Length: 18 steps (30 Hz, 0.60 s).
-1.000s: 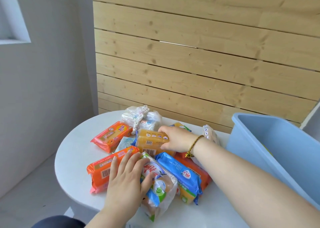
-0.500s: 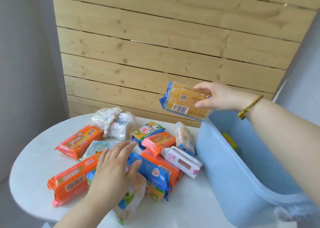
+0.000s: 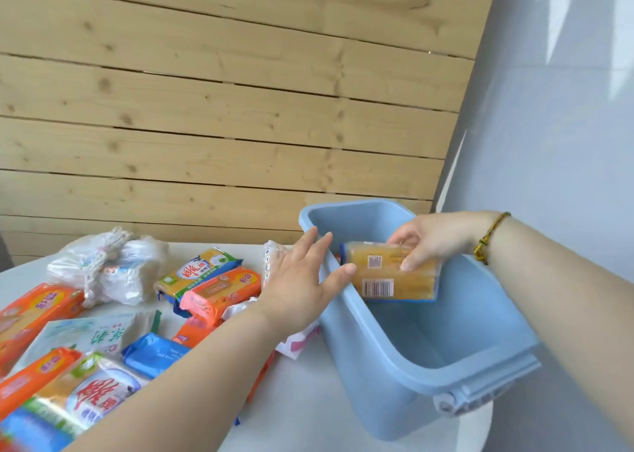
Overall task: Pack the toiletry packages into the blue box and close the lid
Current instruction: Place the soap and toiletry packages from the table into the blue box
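Note:
A light blue box stands open at the right edge of the white round table. My right hand grips a yellow soap package with a barcode and holds it inside the box, near the far end. My left hand is spread open against the box's left rim, thumb touching the rim near the package. Several more packages lie on the table to the left: an orange one, a green-yellow one, a blue one. No lid is visible.
A white plastic bag bundle lies at the back left of the table. A wooden plank wall stands right behind the table, and a grey wall rises to the right of the box.
My right hand has lowered the yellow package from above the rim into the box. My left hand left the packages and moved right to the box's rim. The view swung right.

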### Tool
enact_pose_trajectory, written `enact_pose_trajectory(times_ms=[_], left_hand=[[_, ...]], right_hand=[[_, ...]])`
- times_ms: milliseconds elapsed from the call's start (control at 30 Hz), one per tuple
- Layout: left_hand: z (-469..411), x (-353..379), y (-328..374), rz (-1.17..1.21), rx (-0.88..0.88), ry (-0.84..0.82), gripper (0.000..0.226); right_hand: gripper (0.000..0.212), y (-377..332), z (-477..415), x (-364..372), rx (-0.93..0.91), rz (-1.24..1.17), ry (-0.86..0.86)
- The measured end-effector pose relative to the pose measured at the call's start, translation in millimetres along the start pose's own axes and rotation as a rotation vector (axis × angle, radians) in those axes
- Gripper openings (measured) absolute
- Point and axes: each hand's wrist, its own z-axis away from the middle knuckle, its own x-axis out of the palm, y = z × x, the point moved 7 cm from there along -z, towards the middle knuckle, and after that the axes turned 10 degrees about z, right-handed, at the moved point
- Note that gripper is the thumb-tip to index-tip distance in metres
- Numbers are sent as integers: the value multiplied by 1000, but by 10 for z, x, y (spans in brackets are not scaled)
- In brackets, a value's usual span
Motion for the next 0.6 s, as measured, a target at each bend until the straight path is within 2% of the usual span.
enact_pose_trajectory(times_ms=[133,233,433,600], left_hand=[[-88,42,-41,-60,-8,-65,64],[-82,36,-49,-81,-4,-67,63],[-74,57,-54,-77,9,-48,60],[-64,50,-56,-60,17,-29,59]], right_hand=[[44,-77,-268,338,-20,373,-121],[46,-115,-410,467,-32,438,-134],[49,-33,-554,587,-51,459,37],[45,-114,-577,479,12,638,183]])
